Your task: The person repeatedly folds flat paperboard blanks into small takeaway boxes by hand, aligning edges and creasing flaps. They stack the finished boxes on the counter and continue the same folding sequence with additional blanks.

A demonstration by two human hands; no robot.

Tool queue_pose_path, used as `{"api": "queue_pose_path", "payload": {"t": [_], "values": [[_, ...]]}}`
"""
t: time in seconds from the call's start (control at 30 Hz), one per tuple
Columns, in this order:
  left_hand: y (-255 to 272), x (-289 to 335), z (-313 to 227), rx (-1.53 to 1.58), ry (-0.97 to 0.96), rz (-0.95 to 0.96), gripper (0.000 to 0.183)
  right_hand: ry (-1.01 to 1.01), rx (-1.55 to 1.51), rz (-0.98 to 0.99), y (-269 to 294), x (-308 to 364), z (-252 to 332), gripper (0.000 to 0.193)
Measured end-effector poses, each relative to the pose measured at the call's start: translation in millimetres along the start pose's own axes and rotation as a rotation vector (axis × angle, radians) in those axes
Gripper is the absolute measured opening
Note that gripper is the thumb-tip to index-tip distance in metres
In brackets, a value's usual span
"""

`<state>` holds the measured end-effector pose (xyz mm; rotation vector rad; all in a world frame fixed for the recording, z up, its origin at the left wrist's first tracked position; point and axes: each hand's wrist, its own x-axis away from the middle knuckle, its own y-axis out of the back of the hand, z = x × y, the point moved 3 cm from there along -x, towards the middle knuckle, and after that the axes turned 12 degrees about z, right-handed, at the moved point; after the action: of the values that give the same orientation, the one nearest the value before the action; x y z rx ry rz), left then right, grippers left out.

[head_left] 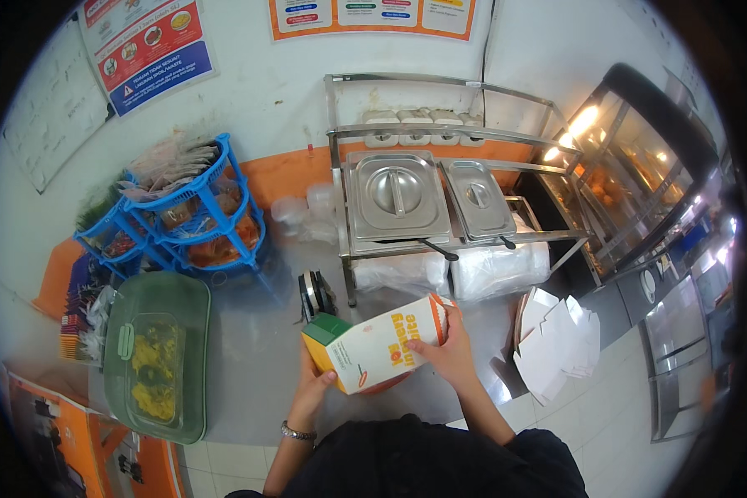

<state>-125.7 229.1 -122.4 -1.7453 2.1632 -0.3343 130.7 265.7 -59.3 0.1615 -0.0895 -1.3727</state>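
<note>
1. Left hand (310, 383) and right hand (446, 347) pinch opposite ends of a white box (375, 349) with a green corner.
2. The box sits slanted over the grey table (253, 365).
3. White cardboard (559, 339) lies to its right.

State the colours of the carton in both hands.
The carton is mainly white, with green, yellow and orange parts; head view.

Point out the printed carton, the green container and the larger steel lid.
Printed carton (375, 349): head view, middle of its white side.
Green container (195, 357): head view, green surface right of the clear part.
Larger steel lid (395, 191): head view, central handle.
</note>
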Motion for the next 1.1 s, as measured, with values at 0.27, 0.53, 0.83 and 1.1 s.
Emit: {"api": "queue_pose_path", "payload": {"t": [0.27,0.53,0.83,1.1], "values": [[-3.1,-20.7,-46.3,-0.211,0.045,-0.054,0.124,0.018,-0.233,0.018,-29.2,-17.5,-2.9,0.069],[-15.9,-22.2,-67.5,-1.078,-0.134,-0.491,0.106,0.220,0.518,-0.086,-60.1,7.1,29.6,0.055],[-49.3,19.2,-74.5,-1.221,0.024,-0.078,0.065,0.004,0.252,0.046,-6.8,-5.3,46.5,0.056],[-44.3,13.5,13.4,-1.326,0.178,0.090,0.064,-0.149,0.290,0.078,24.7,-22.3,0.8,0.056]]}}
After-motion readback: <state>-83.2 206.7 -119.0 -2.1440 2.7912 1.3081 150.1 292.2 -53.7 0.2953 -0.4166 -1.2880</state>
